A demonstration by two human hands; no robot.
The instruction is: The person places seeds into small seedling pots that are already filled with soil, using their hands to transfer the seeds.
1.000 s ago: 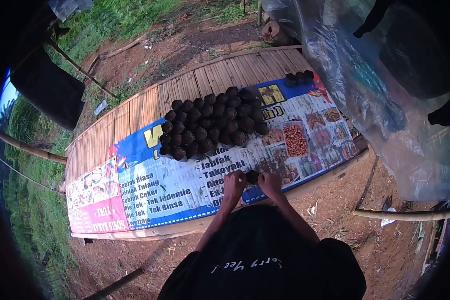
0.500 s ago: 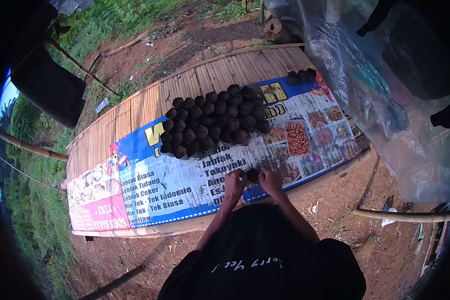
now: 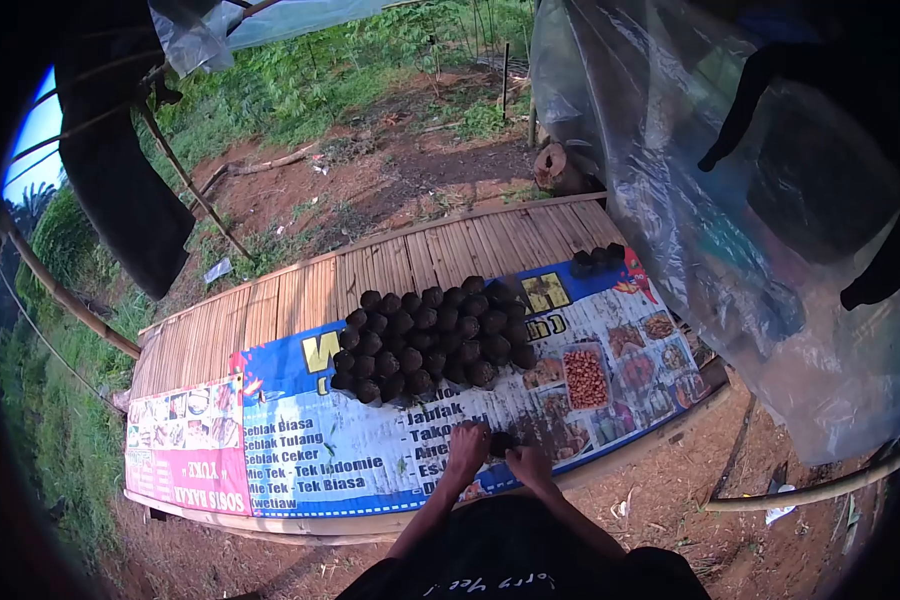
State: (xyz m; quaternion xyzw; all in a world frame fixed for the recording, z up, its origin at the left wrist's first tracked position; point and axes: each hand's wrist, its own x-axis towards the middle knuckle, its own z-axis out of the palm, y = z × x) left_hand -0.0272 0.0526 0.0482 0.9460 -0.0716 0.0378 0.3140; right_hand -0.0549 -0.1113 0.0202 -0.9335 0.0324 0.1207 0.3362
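Observation:
My left hand (image 3: 468, 449) and my right hand (image 3: 529, 465) are close together near the front edge of the banner-covered table. Between them is a small black bag (image 3: 502, 443), dark on top, with the fingers of both hands closed at its sides. Just beyond my hands stands a dense cluster of black bags (image 3: 430, 340), packed in rows with dark fill at their tops. To the right of the cluster, a clear tray (image 3: 584, 376) holds many reddish-brown seeds.
A printed banner (image 3: 320, 460) covers much of a bamboo-slat table (image 3: 400, 262). A few more black bags (image 3: 598, 258) stand at its far right. Clear plastic sheeting (image 3: 660, 200) hangs on the right, and a dark cloth (image 3: 120, 190) on the left. A bamboo pole (image 3: 815, 492) lies low at right.
The camera view has tilted up, so table and hands appear lower in the frame. Both hands remain at the small black bag, the right one now slightly lower than the left.

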